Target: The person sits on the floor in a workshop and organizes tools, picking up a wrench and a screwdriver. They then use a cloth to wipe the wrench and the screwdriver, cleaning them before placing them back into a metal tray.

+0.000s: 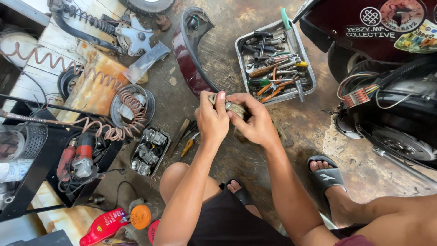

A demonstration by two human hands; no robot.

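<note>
From the head camera, looking down, both hands meet over the stained concrete floor [255, 59]. Between them sits a small roundish metal part, dull olive-grey with a worn, grimy surface [236, 109]; most of it is covered by fingers, so its exact shape cannot be told. The left hand [212, 119] is closed around its left side, thumb and forefinger pinched on top. The right hand [255, 120] curls around it from the right, fingers wrapped over its far edge. The part is held in the air just in front of the knees, near the lower corner of the tool tray.

Just beyond the hands lies a rectangular grey metal tray [241, 48] filled with pliers, screwdrivers and wrenches with orange and black handles. To its left a curved dark red mudguard [184, 54] rests on the floor, its end reaching down close to the left hand. A dark red scooter body with exposed coloured wiring [387, 86] stands on the right. Left of the knees are a small black tray of silver sockets [150, 152], a yellow-handled screwdriver [187, 146], a coiled tan air hose [118, 118] and a red power tool [75, 157]. A red plastic bottle [104, 225] lies near the lower edge. Black slide sandals [325, 175] cover the feet.
</note>
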